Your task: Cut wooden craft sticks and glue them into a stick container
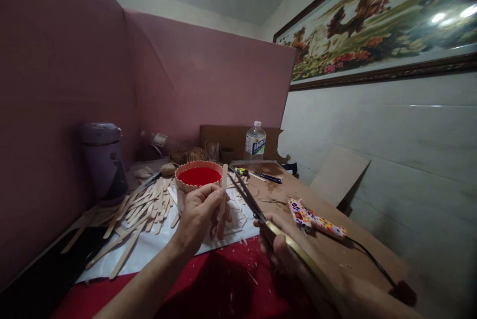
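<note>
My left hand (199,214) is closed around a wooden craft stick (223,192), holding it upright above the white sheet. My right hand (285,249) grips the gold handles of a pair of scissors (248,199). The blades are parted and point up and left, close beside the stick. A red round bowl with a scalloped rim (198,176) stands just behind my left hand.
Several loose craft sticks (143,209) lie on a white sheet (164,247) at left. A purple jar (104,160), twine balls (190,154), a water bottle (255,141), a blue pen (269,178) and a patterned tool with a cord (316,219) sit on the brown table (335,247). Pink partitions (55,85) stand left and behind.
</note>
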`<state>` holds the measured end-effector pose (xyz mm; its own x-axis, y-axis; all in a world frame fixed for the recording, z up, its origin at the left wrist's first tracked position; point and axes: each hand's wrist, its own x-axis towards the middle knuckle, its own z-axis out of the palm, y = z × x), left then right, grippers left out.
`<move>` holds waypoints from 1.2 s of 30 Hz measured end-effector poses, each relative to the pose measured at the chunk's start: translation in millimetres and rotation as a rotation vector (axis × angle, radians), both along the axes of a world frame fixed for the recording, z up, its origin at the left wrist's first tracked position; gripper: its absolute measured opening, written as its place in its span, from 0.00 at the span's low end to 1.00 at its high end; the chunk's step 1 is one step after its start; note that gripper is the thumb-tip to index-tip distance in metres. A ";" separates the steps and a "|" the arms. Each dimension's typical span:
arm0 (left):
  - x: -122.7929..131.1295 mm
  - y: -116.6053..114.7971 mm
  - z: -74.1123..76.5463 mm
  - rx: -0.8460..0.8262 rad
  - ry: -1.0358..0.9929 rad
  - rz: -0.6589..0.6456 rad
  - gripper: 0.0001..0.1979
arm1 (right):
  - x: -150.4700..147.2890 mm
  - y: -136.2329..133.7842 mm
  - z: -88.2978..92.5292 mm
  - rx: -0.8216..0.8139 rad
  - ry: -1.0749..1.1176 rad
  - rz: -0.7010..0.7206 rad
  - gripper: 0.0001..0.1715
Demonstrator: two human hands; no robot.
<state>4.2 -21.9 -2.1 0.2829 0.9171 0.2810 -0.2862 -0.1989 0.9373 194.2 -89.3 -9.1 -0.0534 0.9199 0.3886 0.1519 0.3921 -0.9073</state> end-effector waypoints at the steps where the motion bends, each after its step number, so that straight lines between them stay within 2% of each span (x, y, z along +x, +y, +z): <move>1: 0.0 0.1 0.1 0.004 0.006 0.003 0.15 | -4.4 -2.1 3.4 -0.037 -0.028 0.057 0.24; 4: 0.0 -0.2 0.0 0.024 0.047 0.007 0.15 | -15.6 -6.8 11.1 -0.098 -0.072 0.177 0.24; 6: 0.1 -0.5 -0.5 0.028 0.061 -0.005 0.15 | -20.0 -6.6 11.7 -0.107 -0.068 0.181 0.26; 16: 3.4 -2.0 -0.5 0.008 0.085 -0.029 0.18 | -27.4 -2.4 -0.8 -0.196 -0.058 0.205 0.38; 24: 2.7 -1.6 -1.7 0.030 0.075 -0.066 0.16 | -23.7 5.5 -15.9 -0.196 -0.070 0.323 0.38; 36: 3.0 -3.0 0.1 0.019 0.056 -0.044 0.17 | -25.3 0.9 -1.1 -0.120 -0.203 0.259 0.36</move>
